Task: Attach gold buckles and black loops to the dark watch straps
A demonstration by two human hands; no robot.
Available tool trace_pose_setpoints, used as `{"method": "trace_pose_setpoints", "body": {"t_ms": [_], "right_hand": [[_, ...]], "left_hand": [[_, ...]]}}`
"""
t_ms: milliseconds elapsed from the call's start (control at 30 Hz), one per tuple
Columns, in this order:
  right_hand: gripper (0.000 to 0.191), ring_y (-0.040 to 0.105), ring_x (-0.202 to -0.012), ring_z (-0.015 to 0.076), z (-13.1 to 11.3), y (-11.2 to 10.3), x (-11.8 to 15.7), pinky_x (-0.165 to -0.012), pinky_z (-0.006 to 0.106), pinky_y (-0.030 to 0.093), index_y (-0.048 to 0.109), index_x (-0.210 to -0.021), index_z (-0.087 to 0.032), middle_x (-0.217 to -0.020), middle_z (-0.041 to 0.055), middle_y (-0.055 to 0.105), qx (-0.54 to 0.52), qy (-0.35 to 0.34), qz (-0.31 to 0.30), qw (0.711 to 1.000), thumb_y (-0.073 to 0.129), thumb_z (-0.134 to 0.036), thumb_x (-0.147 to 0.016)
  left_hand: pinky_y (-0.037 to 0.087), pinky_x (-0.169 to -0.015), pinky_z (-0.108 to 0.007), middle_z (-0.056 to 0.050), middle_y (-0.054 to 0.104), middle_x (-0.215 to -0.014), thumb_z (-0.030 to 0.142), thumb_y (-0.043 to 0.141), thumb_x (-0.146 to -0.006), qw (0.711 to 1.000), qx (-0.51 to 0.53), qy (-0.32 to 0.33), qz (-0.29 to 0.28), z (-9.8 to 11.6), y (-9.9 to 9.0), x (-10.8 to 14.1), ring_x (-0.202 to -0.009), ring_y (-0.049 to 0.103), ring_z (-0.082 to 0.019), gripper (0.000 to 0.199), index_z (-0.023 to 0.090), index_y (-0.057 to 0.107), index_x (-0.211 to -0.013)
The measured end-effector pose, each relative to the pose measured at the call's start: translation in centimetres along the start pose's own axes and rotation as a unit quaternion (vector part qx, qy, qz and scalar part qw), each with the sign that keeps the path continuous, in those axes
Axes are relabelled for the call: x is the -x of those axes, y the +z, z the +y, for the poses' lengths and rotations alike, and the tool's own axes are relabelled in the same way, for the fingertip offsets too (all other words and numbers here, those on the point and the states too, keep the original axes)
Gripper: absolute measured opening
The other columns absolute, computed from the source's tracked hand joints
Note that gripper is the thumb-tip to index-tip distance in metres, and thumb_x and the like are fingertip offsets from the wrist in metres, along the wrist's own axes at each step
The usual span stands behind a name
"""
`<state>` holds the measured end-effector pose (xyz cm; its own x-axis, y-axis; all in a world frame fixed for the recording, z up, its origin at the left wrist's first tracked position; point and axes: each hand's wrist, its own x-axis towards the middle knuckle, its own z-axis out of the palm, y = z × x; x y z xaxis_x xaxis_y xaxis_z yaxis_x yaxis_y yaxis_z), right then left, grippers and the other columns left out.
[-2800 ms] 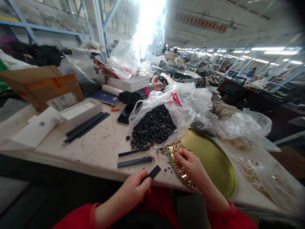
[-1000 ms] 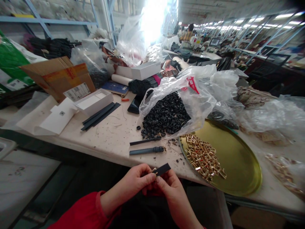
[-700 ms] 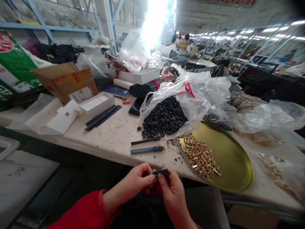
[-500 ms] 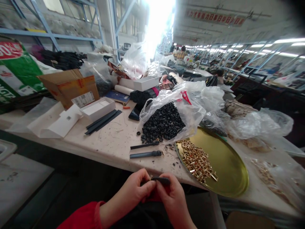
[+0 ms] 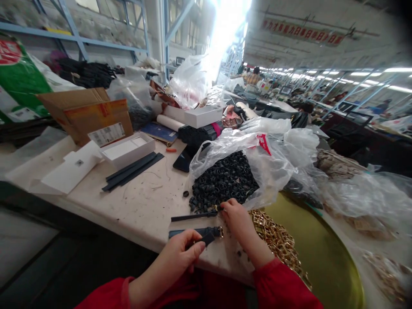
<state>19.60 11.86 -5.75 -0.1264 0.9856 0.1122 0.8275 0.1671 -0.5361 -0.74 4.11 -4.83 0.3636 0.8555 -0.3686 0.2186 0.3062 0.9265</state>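
My left hand (image 5: 180, 253) is closed, pinching a short dark leather strap (image 5: 207, 239) between thumb and fingers at the table's front edge. Under and behind it lies a dark strap with a gold buckle (image 5: 189, 232), and beyond that a narrower dark strap (image 5: 193, 217). My right hand (image 5: 236, 219) reaches to the near edge of a heap of small black loops (image 5: 222, 180) in an open clear plastic bag (image 5: 272, 167). Its thumb and fingertips are pinched together beside a small dark and gold bit; what they hold is unclear.
At the right, a round gold tray (image 5: 322, 240) bears a pile of gold buckles (image 5: 277, 236). Several dark strips (image 5: 133, 171) lie by a white box (image 5: 128, 150) at the left, with a cardboard box (image 5: 96, 120) behind. Plastic bags crowd the back and right.
My hands were together on the dark strap in front of the table. The right has let go and moved forward to the black loops; the left keeps the strap, slightly left. My view has tilted closer.
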Motion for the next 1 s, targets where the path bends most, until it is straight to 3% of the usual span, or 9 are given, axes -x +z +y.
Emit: {"method": "trace_pose_setpoints", "body": {"t_ms": [100,200,233,300,367,567,733,900,1000], "right_hand": [[0.015,0.053,-0.077,0.0197,0.3,0.1,-1.4,-0.075,0.032,0.039,0.06,-0.07,-0.018,-0.082,0.0074,0.055,-0.009,0.006,0.006,1.0,0.048,-0.017,-0.079],[0.021,0.052,-0.071,0.0178,-1.2,-0.6,0.4,-0.068,0.03,0.04,0.057,-0.073,-0.017,-0.075,0.0045,0.055,-0.123,0.051,-0.014,0.991,0.047,-0.033,-0.083],[0.025,0.051,-0.067,0.0164,-1.9,-0.9,1.4,-0.065,0.029,0.041,0.056,-0.073,-0.017,-0.069,0.0026,0.055,-0.207,0.082,-0.039,0.974,0.049,-0.039,-0.082],[0.028,0.05,-0.06,0.0133,-3.3,-1.1,3.7,-0.061,0.026,0.041,0.054,-0.073,-0.018,-0.064,-0.0011,0.054,-0.394,0.15,-0.075,0.904,0.056,-0.046,-0.076],[0.032,0.05,-0.059,0.0114,-4.4,-1.0,5.8,-0.062,0.025,0.041,0.056,-0.078,-0.018,-0.063,-0.0029,0.055,-0.501,0.194,-0.067,0.841,0.065,-0.047,-0.069],[0.038,0.051,-0.056,0.0113,-5.6,-0.3,9.7,-0.057,0.025,0.042,0.059,-0.075,-0.017,-0.06,-0.0027,0.058,-0.519,0.206,-0.083,0.826,0.075,-0.047,-0.057],[0.039,0.054,-0.056,0.0117,-6.2,-0.1,12.5,-0.058,0.026,0.043,0.054,-0.077,-0.018,-0.063,-0.0029,0.059,-0.581,0.211,-0.08,0.782,0.075,-0.047,-0.058],[0.036,0.056,-0.062,0.0142,-7.2,-0.2,15.5,-0.063,0.028,0.044,0.056,-0.081,-0.018,-0.065,0.0009,0.061,-0.67,0.192,-0.091,0.712,0.057,-0.055,-0.075],[0.028,0.054,-0.06,0.0116,-7.6,-0.3,16.5,-0.062,0.026,0.042,0.055,-0.079,-0.019,-0.067,-0.0009,0.06,-0.697,0.196,-0.102,0.682,0.058,-0.047,-0.079]], "left_hand": [[0.03,-0.041,-0.018,0.006,0.048,-0.054,0.041,0.045,-0.079,1.0,0.003,-0.015,0.014,0.2,-0.5,-1.2,-0.04,0.04,-0.006,0.025,0.016,0.045,-0.078],[0.032,-0.043,-0.018,0.006,0.047,-0.054,0.041,0.045,-0.08,0.999,0.006,0.006,0.045,0.9,-0.5,-1.7,-0.044,0.041,-0.007,0.025,0.016,0.047,-0.078],[0.033,-0.044,-0.018,0.006,0.047,-0.055,0.041,0.045,-0.08,0.998,0.009,0.016,0.052,1.2,-0.3,-1.7,-0.046,0.042,-0.007,0.025,0.016,0.047,-0.078],[0.034,-0.046,-0.018,0.006,0.047,-0.056,0.04,0.046,-0.081,0.998,0.008,0.035,0.054,1.7,0.2,-1.4,-0.048,0.042,-0.007,0.024,0.016,0.048,-0.078],[0.032,-0.046,-0.017,0.006,0.046,-0.057,0.038,0.046,-0.082,0.998,-0.013,0.05,0.041,2.1,0.7,-0.8,-0.049,0.041,-0.007,0.023,0.016,0.05,-0.075],[0.028,-0.039,-0.017,0.006,0.046,-0.053,0.035,0.046,-0.081,0.998,-0.042,-0.003,-0.042,1.9,1.6,2.2,-0.043,0.039,-0.007,0.021,0.015,0.05,-0.076],[0.039,-0.051,-0.019,0.002,0.058,-0.074,0.018,0.044,-0.076,0.996,-0.019,0.055,-0.074,2.0,2.0,4.6,-0.058,0.051,-0.009,0.029,0.016,0.047,-0.105],[0.039,-0.053,-0.02,0.002,0.06,-0.072,0.022,0.045,-0.078,0.997,-0.014,0.054,-0.062,1.8,2.4,6.4,-0.059,0.053,-0.01,0.027,0.015,0.045,-0.103],[0.038,-0.054,-0.021,0.002,0.058,-0.071,0.029,0.05,-0.078,0.996,-0.06,0.059,-0.043,1.7,2.5,7.1,-0.06,0.051,-0.011,0.027,0.015,0.048,-0.101]]}}
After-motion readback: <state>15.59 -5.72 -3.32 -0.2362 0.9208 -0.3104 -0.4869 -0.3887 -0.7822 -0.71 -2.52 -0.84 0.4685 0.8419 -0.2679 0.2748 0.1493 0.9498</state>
